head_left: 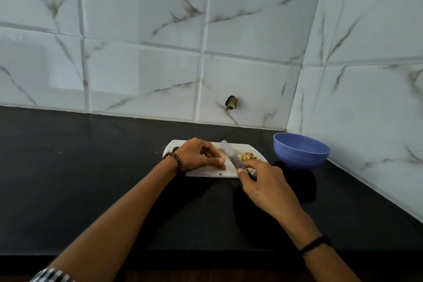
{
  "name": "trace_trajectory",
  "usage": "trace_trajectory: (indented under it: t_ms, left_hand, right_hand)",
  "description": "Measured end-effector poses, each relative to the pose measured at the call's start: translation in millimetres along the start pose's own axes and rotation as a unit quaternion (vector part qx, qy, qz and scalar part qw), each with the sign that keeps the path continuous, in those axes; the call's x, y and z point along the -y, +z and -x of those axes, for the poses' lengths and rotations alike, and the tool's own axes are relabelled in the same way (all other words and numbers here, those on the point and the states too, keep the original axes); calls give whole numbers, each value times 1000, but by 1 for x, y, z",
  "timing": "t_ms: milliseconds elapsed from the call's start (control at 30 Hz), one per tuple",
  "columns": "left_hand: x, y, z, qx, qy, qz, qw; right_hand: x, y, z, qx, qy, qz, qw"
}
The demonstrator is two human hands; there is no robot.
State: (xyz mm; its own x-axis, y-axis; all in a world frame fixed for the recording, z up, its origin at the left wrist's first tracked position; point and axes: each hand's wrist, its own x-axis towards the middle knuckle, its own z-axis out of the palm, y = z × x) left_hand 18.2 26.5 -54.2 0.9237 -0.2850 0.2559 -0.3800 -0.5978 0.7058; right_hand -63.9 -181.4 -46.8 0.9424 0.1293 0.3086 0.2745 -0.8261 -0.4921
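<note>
A white cutting board [206, 173] lies on the black counter. On it my left hand [196, 154] pinches a pale, brown-edged piece of food [222, 163] with curled fingers. My right hand [263, 181] grips the dark handle of a knife [231, 155], forefinger stretched along it; the blade slants across the board right beside the held piece. A small heap of cut yellow-brown cubes [248, 156] lies on the board's right part, behind my right forefinger.
A blue bowl [301, 150] stands on the counter right of the board, near the tiled corner. The black counter [91, 178] stretches left and towards me. Marble-look tiled walls [142, 52] close the back and right. A dark hole [231, 102] marks the back wall.
</note>
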Motion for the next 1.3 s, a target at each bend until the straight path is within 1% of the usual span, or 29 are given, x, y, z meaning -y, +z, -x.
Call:
trace_trajectory:
  t_ms: [100, 233, 367, 633, 833, 1000, 1167, 1300]
  left_hand:
    - [3, -2, 0, 12, -18, -19, 1000]
    - [8, -1, -2, -28, -49, -53, 997]
    - [7, 1, -3, -25, -50, -47, 997]
    - [0, 4, -2, -50, -56, -75, 994]
    - [-4, 6, -1, -65, -70, -78, 992]
    - [-5, 8, -1, -82, -83, -87, 989]
    - [-7, 8, -2, -69, -94, -86, 989]
    - [-5, 9, -4, -67, -111, -90, 987]
  right_hand:
    - [5, -1, 3, 11, -9, 2, 1000]
    - [12, 1, 6, 19, -15, 3, 1000]
    - [16, -1, 6, 23, -3, 14, 1000]
    - [22, 0, 8, 29, 2, 36, 999]
    - [27, 6, 4, 37, 18, 84, 996]
    - [36, 9, 4, 42, 33, 93, 994]
    - [42, 13, 0, 40, 53, 114, 991]
    - [44, 13, 0, 65, 79, 122, 987]
